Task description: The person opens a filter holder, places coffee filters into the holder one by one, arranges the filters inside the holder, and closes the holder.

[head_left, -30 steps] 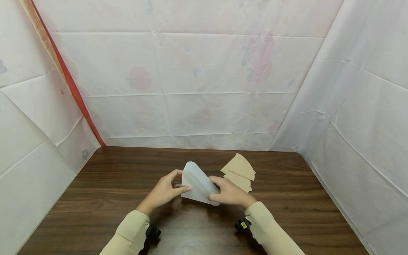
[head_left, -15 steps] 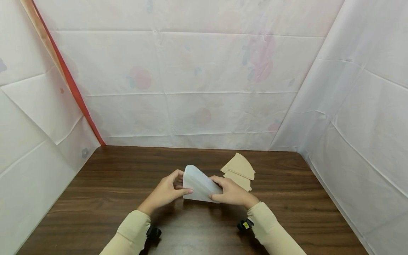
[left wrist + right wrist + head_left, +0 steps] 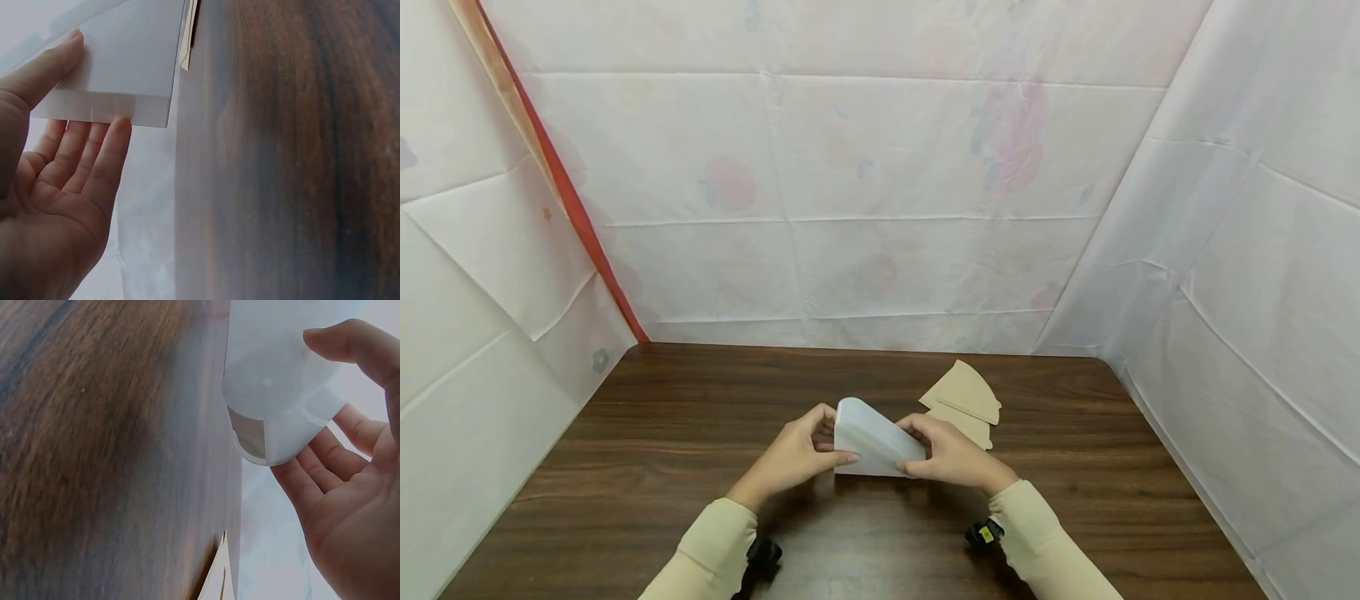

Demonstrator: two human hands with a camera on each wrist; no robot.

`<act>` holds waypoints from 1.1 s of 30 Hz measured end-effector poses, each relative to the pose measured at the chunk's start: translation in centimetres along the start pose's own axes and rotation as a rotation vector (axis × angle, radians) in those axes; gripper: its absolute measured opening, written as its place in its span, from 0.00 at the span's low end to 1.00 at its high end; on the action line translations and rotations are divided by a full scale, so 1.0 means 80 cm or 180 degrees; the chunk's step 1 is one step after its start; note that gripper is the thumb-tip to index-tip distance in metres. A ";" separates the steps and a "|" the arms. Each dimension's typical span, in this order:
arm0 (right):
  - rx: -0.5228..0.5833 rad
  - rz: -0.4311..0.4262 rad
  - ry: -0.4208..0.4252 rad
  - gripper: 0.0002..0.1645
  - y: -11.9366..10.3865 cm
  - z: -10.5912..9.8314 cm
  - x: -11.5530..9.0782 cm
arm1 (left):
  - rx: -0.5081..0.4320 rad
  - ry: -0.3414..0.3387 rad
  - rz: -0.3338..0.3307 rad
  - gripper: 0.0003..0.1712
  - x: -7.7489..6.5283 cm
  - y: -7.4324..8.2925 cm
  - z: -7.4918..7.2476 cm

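Observation:
A translucent white plastic holder (image 3: 874, 446), wedge-shaped with rounded corners, stands upright at the middle of the table, its lower edge close to or on the wood. My left hand (image 3: 801, 450) grips its left end, thumb on the front face and fingertips against the end wall in the left wrist view. At the right end my right hand (image 3: 951, 454) holds it the same way, thumb in front, fingers behind. In the right wrist view the holder (image 3: 269, 394) shows a rounded, open-looking corner. Fan-shaped tan paper coffee filters (image 3: 964, 396) lie just beyond my right hand.
The dark wood-grain table (image 3: 700, 400) extends around the hands. White patterned cloth (image 3: 880, 192) hangs along the back and both sides. Small black wrist cameras (image 3: 763, 552) sit below the sleeves near the tabletop.
Both hands have turned the holder so that its tilted lower edge is now nearly level. Its top has lowered, and it has shifted slightly right. The filters have stayed put.

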State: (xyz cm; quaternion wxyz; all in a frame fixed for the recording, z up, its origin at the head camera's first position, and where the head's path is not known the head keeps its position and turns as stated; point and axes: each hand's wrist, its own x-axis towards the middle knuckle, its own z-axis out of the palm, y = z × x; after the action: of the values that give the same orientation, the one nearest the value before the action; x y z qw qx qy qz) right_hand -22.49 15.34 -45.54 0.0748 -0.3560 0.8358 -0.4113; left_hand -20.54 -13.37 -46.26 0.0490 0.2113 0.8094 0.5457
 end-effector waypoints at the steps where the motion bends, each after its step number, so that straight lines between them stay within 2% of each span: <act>1: -0.0016 -0.0005 0.0000 0.24 0.001 0.000 0.000 | 0.0015 -0.0003 0.0005 0.27 0.000 0.000 0.000; 7: -0.0070 -0.0096 0.0005 0.23 0.005 0.001 -0.003 | 0.0077 -0.0043 -0.0009 0.26 -0.001 -0.003 0.002; 15: -0.0126 0.0102 -0.0093 0.24 0.006 0.003 -0.006 | 0.0044 -0.0144 -0.0011 0.26 -0.003 -0.009 0.004; 33: -0.0179 0.0033 -0.0125 0.24 0.013 0.008 -0.008 | -0.0179 -0.0247 0.0026 0.25 -0.003 -0.020 0.010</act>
State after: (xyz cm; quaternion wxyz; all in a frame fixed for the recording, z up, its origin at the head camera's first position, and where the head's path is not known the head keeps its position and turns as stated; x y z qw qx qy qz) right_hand -22.26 15.78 -46.86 0.0833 -0.3617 0.8472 -0.3801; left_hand -20.55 -13.26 -48.02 0.0840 0.2342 0.7904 0.5598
